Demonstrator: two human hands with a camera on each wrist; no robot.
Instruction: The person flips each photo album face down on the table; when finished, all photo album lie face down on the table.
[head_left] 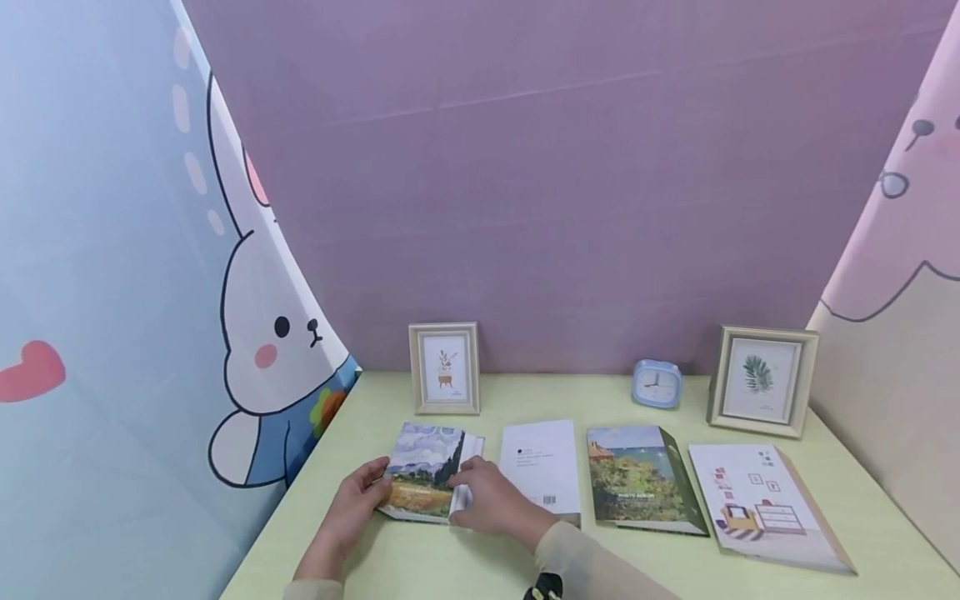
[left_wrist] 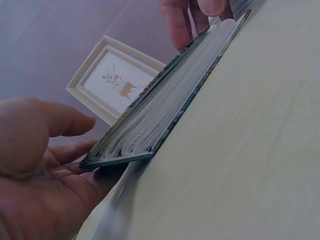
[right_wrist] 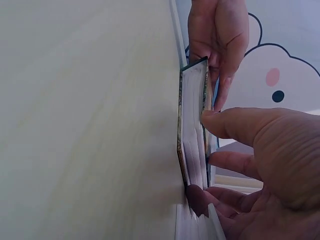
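Observation:
A photo album (head_left: 422,460) with a painted landscape cover lies on the table at the left, its right-hand side slightly parted so white pages show. My left hand (head_left: 352,506) holds its left edge; in the left wrist view, fingers reach beneath the dark green edge of the album (left_wrist: 125,161). At the opposite side, my right hand (head_left: 491,498) grips the loose page edge, and the right wrist view has the thumb against the cover of the album (right_wrist: 194,107). Some fingertips are hidden behind the covers and pages.
To the right lie a white book (head_left: 540,467) with a barcode, a green-edged photo album (head_left: 630,479) and a white album with a furniture drawing (head_left: 765,510). Behind stand a plant-print frame (head_left: 444,368), a blue clock (head_left: 657,384) and a leaf-print frame (head_left: 762,382).

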